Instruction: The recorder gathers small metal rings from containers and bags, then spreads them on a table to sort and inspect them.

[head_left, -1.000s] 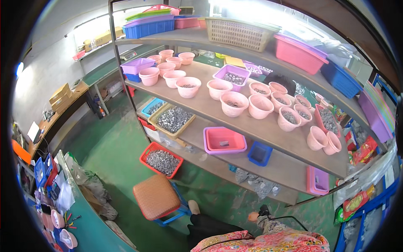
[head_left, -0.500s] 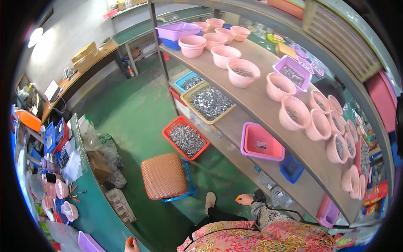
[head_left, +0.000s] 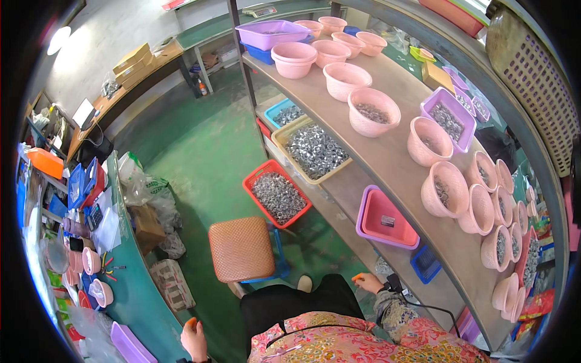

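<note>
My left hand (head_left: 195,343) hangs beside the edge of the green-topped workbench (head_left: 130,290), an orange cover on a fingertip. Its fingers are loosely bent, with no held thing visible. At the lower middle, my right hand (head_left: 370,283) hangs near the shelf rack, also with an orange-tipped finger; its fingers are slightly curled and nothing shows in them. A dark cord runs from the band on the right wrist. Ahead of me stands a stool with a woven brown seat (head_left: 242,248). Behind it, a red basket (head_left: 247,183) of small metal parts rests on the floor.
To my right, the rack's upper shelf (head_left: 393,163) carries several pink bowls, some holding small parts, and a purple tray (head_left: 466,134). Lower down are a beige tray (head_left: 279,138) of metal parts and nested tubs (head_left: 387,239). Plastic bags (head_left: 160,206) and a carton (head_left: 145,228) line the bench.
The view has shifted, and my bent dark-clothed legs now show below the stool. Both hands appear a little farther up and right in the picture. Neither has taken hold of anything visible.
</note>
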Demonstrator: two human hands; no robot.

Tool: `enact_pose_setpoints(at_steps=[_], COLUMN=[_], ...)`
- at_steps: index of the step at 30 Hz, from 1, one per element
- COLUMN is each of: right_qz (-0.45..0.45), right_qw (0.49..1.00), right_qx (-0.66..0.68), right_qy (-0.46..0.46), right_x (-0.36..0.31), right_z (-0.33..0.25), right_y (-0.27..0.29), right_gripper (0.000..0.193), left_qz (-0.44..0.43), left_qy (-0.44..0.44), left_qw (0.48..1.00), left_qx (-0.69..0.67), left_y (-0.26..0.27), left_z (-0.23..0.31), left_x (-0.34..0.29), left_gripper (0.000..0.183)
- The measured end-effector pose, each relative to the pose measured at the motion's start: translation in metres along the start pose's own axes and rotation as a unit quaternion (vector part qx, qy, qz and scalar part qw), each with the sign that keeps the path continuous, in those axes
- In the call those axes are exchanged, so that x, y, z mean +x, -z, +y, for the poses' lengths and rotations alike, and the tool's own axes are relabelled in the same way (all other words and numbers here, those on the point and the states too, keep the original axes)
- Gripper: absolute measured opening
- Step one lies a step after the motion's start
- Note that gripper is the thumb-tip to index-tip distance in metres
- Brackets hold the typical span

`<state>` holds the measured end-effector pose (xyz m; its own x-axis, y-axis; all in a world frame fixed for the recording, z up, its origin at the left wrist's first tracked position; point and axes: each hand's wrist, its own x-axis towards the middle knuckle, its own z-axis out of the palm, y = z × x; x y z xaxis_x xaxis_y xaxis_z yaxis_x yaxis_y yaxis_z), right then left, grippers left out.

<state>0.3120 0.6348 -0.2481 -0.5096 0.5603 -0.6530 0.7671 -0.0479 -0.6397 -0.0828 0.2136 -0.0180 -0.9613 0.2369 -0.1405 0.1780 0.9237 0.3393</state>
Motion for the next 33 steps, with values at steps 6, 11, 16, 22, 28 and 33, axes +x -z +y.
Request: enact_pose_setpoints(at_steps=[6,11,16,22,28,33], right_qz=[0.002,0.054,-0.024,-0.039,-0.029,-0.104], right_qw=[0.997,0.976,0.981,0.987,0.996,0.994], right_qx=[0.061,0.114,0.018,0.044,0.074,0.021], right_qy=[-0.054,-0.180,-0.190,-0.151,-0.046,0.010], right_x=[-0.058,-0.123,-0.160,-0.103,-0.077,-0.098], right_z=[0.037,0.154,0.168,0.063,-0.132,-0.116], right_y=[-0.011,-0.020,-0.054,-0.092,-0.126,-0.136], right_gripper=[0.025,0.017,0.027,0.024,0.026,0.029], left_qz=[-0.053,-0.075,-0.105,-0.055,-0.131,-0.209], left_qy=[-0.131,-0.242,-0.216,-0.135,-0.106,-0.159], left_qw=[0.990,0.967,0.970,0.989,0.986,0.965], left_qx=[0.004,-0.021,0.033,0.037,0.015,-0.016], left_y=[-0.016,-0.029,-0.031,0.003,-0.033,-0.121], left_z=[0.076,0.122,0.087,-0.010,-0.091,-0.074], left_x=[0.057,0.077,0.093,0.095,0.089,0.104], left_gripper=[0.031,0.028,0.030,0.031,0.031,0.032])
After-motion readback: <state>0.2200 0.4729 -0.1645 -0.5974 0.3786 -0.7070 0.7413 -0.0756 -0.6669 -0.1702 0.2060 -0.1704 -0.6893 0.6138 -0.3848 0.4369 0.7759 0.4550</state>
